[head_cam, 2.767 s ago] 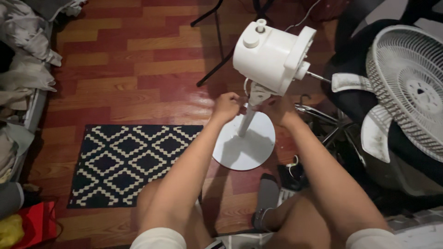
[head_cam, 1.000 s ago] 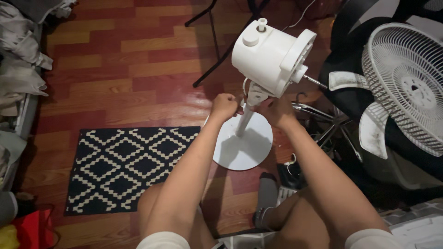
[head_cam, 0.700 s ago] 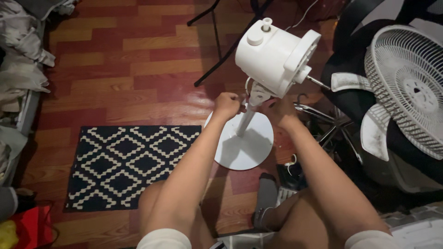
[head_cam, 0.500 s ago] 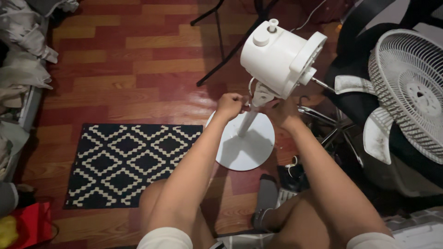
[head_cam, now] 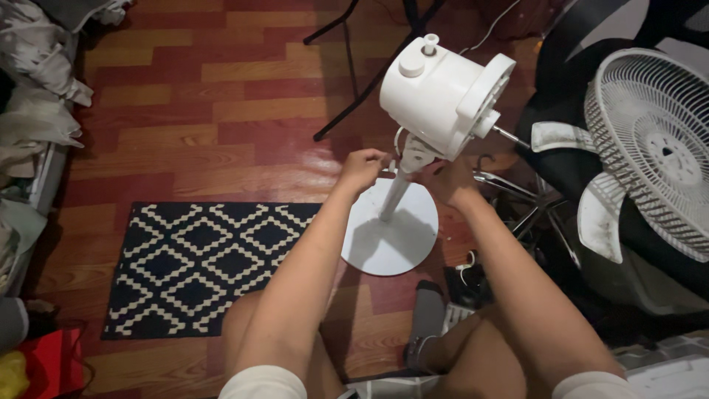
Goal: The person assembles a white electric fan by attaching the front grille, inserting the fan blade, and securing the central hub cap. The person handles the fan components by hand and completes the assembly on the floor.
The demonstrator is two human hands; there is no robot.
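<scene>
A white stand fan stands on the floor without grille or blades; its motor housing tilts right on a thin pole above a round base. Both of my hands are at the neck joint just below the housing. My left hand pinches something small at the left side of the joint; what it is I cannot make out. My right hand grips the joint from the right. A bare metal shaft sticks out of the motor's front.
A white fan grille and dusty blades lean on a dark chair at the right. A black-and-white patterned rug lies to the left. Crumpled cloth is piled at the far left, with black stand legs behind the fan.
Both hands have stayed at the fan's neck joint with small finger movements. The view has shifted slightly; the fan has not visibly moved.
</scene>
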